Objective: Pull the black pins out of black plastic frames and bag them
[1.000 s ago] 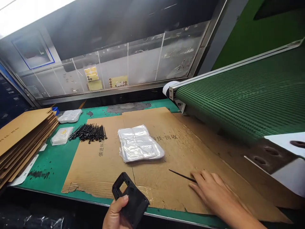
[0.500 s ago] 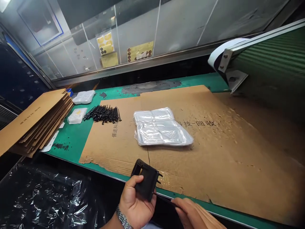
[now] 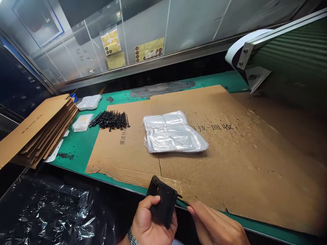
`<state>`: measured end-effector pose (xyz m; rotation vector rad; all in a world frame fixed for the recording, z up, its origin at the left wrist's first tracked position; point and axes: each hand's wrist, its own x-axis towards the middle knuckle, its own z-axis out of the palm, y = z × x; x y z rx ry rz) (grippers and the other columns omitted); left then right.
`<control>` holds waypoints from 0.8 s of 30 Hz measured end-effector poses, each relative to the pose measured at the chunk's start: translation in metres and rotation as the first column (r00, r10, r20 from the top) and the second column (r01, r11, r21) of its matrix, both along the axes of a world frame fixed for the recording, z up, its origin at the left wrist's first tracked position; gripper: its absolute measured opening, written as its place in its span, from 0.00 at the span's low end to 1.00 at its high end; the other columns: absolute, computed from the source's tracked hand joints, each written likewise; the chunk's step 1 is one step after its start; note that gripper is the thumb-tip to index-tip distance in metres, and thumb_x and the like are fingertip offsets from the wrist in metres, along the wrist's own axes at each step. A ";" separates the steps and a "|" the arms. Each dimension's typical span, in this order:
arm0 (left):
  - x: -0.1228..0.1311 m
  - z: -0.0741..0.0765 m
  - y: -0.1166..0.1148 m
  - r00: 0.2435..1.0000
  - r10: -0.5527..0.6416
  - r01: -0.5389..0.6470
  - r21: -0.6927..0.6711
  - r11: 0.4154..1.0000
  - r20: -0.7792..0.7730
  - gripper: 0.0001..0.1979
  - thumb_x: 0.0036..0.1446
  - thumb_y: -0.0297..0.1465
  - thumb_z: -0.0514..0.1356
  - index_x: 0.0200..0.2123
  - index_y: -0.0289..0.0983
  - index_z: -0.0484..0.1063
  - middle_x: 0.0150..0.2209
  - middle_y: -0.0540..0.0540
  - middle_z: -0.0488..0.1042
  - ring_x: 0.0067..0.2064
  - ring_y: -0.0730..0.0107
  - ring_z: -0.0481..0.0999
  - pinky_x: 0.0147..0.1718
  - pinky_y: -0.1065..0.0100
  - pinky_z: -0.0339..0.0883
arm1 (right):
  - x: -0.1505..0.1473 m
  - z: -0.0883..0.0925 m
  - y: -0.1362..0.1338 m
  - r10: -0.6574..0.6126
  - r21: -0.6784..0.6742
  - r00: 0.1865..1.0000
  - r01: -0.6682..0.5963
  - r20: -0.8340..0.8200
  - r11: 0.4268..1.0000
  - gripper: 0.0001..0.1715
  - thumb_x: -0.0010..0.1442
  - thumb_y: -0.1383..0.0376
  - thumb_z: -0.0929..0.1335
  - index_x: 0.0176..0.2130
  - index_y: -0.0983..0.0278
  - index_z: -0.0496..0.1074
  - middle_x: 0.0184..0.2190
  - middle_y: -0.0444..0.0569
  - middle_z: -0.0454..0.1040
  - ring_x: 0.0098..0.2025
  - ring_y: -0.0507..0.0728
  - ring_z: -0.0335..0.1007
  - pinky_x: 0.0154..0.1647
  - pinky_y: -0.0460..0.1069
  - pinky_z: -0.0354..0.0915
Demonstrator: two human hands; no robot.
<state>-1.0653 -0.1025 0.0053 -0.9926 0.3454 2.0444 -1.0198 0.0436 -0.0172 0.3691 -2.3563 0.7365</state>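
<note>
Plastic packs on cardboard sheet; cardboard stack left; conveyor right.

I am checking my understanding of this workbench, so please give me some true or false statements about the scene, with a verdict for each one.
1. The left hand holds a black plastic frame. True.
2. A watch is on the right wrist. False: the metal watch is on the left wrist.
3. A clear plastic packet lies on flattened cardboard. True.
4. A green conveyor belt runs along the left side of the view. False: the green conveyor belt is at the upper right.
5. The right hand is beside the black plastic frame. True.
</note>
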 end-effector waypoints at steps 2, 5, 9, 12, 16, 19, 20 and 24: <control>0.003 -0.001 -0.003 0.985 -0.151 0.155 0.045 0.987 -0.089 0.06 0.45 0.23 0.58 0.30 0.26 0.70 0.25 0.43 0.75 0.26 0.75 0.73 0.29 0.75 0.66 | -0.004 0.001 0.005 -0.035 -0.019 0.999 0.035 0.017 0.999 0.13 0.67 0.70 0.56 0.32 0.63 0.62 0.19 0.42 0.64 0.18 0.50 0.63 0.19 0.45 0.57; 0.002 0.000 -0.006 0.902 -0.262 0.288 0.027 0.957 -0.344 0.07 0.42 0.22 0.62 0.29 0.26 0.72 0.23 0.44 0.75 0.25 0.75 0.73 0.26 0.76 0.64 | -0.006 0.006 0.012 -0.008 -0.122 0.999 0.012 0.036 0.992 0.13 0.68 0.68 0.56 0.32 0.62 0.61 0.18 0.40 0.63 0.16 0.49 0.61 0.18 0.43 0.57; -0.005 -0.005 -0.005 0.799 -0.240 0.244 -0.069 0.967 -0.551 0.11 0.40 0.25 0.67 0.30 0.25 0.74 0.25 0.42 0.75 0.26 0.74 0.74 0.27 0.75 0.65 | 0.001 0.012 0.016 0.128 -0.184 0.988 -0.111 0.082 0.977 0.10 0.67 0.69 0.56 0.35 0.61 0.61 0.21 0.41 0.64 0.19 0.50 0.63 0.21 0.44 0.60; -0.010 -0.011 -0.004 0.803 -0.270 0.245 -0.118 0.962 -0.531 0.14 0.36 0.26 0.69 0.29 0.24 0.74 0.24 0.42 0.75 0.25 0.73 0.74 0.28 0.74 0.66 | 0.005 0.011 0.015 0.204 -0.155 0.974 -0.187 0.098 0.970 0.10 0.66 0.71 0.56 0.36 0.62 0.62 0.23 0.43 0.66 0.22 0.51 0.65 0.23 0.46 0.60; -0.011 -0.015 -0.003 0.830 -0.267 0.258 -0.086 0.962 -0.490 0.12 0.34 0.24 0.68 0.27 0.25 0.74 0.20 0.45 0.73 0.21 0.77 0.71 0.22 0.78 0.64 | 0.007 0.006 0.011 0.264 -0.064 0.959 -0.259 0.100 0.964 0.10 0.65 0.74 0.56 0.35 0.62 0.60 0.22 0.43 0.64 0.21 0.52 0.61 0.22 0.47 0.56; -0.010 -0.017 -0.002 0.836 -0.276 0.270 -0.082 0.959 -0.475 0.12 0.33 0.23 0.67 0.25 0.25 0.73 0.18 0.47 0.70 0.19 0.79 0.69 0.20 0.79 0.62 | 0.007 0.007 0.009 0.257 0.021 0.962 -0.260 0.094 0.965 0.10 0.65 0.75 0.56 0.36 0.63 0.60 0.21 0.44 0.62 0.22 0.53 0.59 0.22 0.48 0.54; -0.010 -0.017 -0.001 0.836 -0.279 0.273 -0.084 0.958 -0.472 0.11 0.33 0.23 0.67 0.25 0.25 0.73 0.18 0.47 0.70 0.19 0.79 0.69 0.20 0.79 0.61 | 0.007 0.009 0.009 0.248 0.050 0.964 -0.253 0.092 0.966 0.09 0.65 0.75 0.57 0.37 0.64 0.60 0.21 0.44 0.62 0.22 0.53 0.58 0.22 0.48 0.53; -0.009 -0.020 -0.001 0.829 -0.299 0.301 -0.073 0.951 -0.472 0.10 0.32 0.23 0.66 0.24 0.26 0.72 0.17 0.48 0.69 0.18 0.78 0.68 0.17 0.78 0.60 | 0.006 0.019 0.010 0.282 0.125 0.956 -0.291 0.081 0.949 0.10 0.64 0.76 0.56 0.35 0.65 0.60 0.21 0.44 0.62 0.22 0.52 0.57 0.23 0.48 0.51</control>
